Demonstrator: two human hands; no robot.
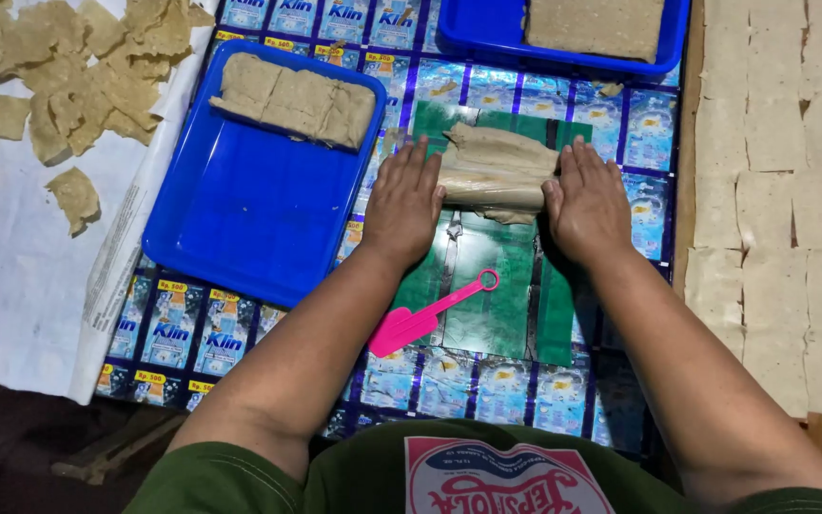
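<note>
A beige, folded roll of dough [497, 171] lies across a green plastic sheet [487, 286]. My left hand [403, 202] presses flat against the roll's left end. My right hand [587, 202] presses flat against its right end. Both hands have fingers pointing away from me, palms down. A pink plastic spatula [430, 314] rests on the green sheet just below my left wrist, touched by neither hand.
A blue tray [249, 219] on the left holds a slab of dough [295, 100] at its far end. A second blue tray [487, 43] sits at the top. Torn dough pieces [59, 76] lie on white paper at left. Square dough sheets [782, 190] cover the right.
</note>
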